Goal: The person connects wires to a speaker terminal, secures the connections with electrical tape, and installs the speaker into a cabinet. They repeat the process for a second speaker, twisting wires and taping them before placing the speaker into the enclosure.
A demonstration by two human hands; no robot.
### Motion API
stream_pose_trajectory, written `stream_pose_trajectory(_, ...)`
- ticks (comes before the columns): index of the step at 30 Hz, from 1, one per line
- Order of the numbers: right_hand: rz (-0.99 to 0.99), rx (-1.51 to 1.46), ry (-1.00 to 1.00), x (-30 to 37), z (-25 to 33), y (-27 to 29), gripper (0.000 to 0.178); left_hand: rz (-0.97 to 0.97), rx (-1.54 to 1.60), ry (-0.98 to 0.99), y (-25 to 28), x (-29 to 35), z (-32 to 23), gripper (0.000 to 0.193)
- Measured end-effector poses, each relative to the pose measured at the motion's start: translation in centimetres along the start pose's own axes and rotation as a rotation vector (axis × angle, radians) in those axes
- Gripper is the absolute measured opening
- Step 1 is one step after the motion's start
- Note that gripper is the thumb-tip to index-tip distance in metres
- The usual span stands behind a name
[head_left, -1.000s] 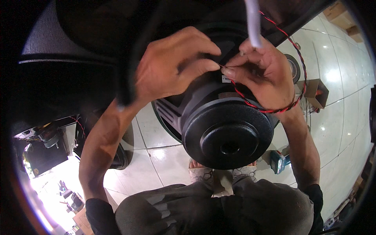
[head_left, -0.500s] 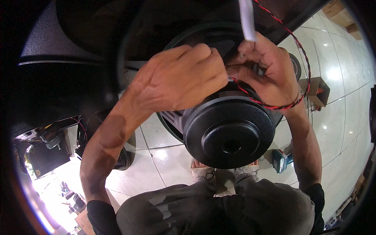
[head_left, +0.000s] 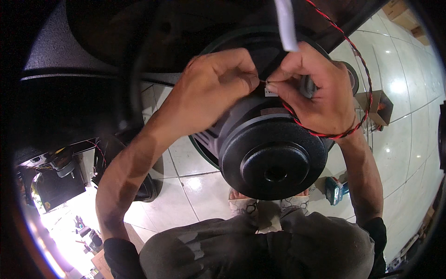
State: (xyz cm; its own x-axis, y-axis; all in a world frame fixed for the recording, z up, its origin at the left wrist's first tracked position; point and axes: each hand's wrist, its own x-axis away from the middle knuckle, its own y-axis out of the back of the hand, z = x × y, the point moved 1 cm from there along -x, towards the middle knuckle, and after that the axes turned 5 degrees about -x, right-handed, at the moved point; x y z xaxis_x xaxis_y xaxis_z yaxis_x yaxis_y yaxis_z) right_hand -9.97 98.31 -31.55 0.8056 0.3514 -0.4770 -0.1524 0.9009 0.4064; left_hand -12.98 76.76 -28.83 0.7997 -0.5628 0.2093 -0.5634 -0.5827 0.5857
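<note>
A big black loudspeaker driver (head_left: 274, 156) faces me with its round magnet side. Behind that magnet, my left hand (head_left: 204, 95) and my right hand (head_left: 320, 93) meet, fingertips almost touching. Each pinches at the thin end of a twisted red and black wire (head_left: 325, 135); the end itself is tiny and mostly covered by fingers. From my right hand the wire loops below the wrist and climbs to the upper right. Beside the pinch, a small white label (head_left: 271, 90) shows on the driver. A white stick-like piece (head_left: 285, 25) ends just above my right hand; what supports it is out of sight.
A black cabinet (head_left: 51, 46) spans the top left. On the tiled floor (head_left: 190, 186) lie a teal and black cordless tool (head_left: 335, 190) and an open cardboard box (head_left: 378, 109). Other dark speaker parts (head_left: 121, 162) stand at the left, with small items farther down.
My left hand has turned, uncovering its thumb and forefinger. The right fingertips have closed into a pinch beside them. The white piece has shifted slightly left.
</note>
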Motion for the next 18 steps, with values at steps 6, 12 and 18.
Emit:
stream_pose_trajectory(6,-0.008,-0.237,-0.072,0.0,-1.8,-0.6,0.025,-0.332,-1.111,-1.066,0.5,-0.4,1.2,0.022)
stream_pose_trajectory(12,-0.020,-0.122,-0.031,0.1,-0.8,-0.1,0.025,-0.096,0.034,-0.044,1.6,-0.1,2.2,0.047)
stream_pose_trajectory(18,-0.010,-0.013,0.002,0.0,0.0,0.1,0.022,0.095,0.297,0.227,-0.1,0.2,0.6,0.022)
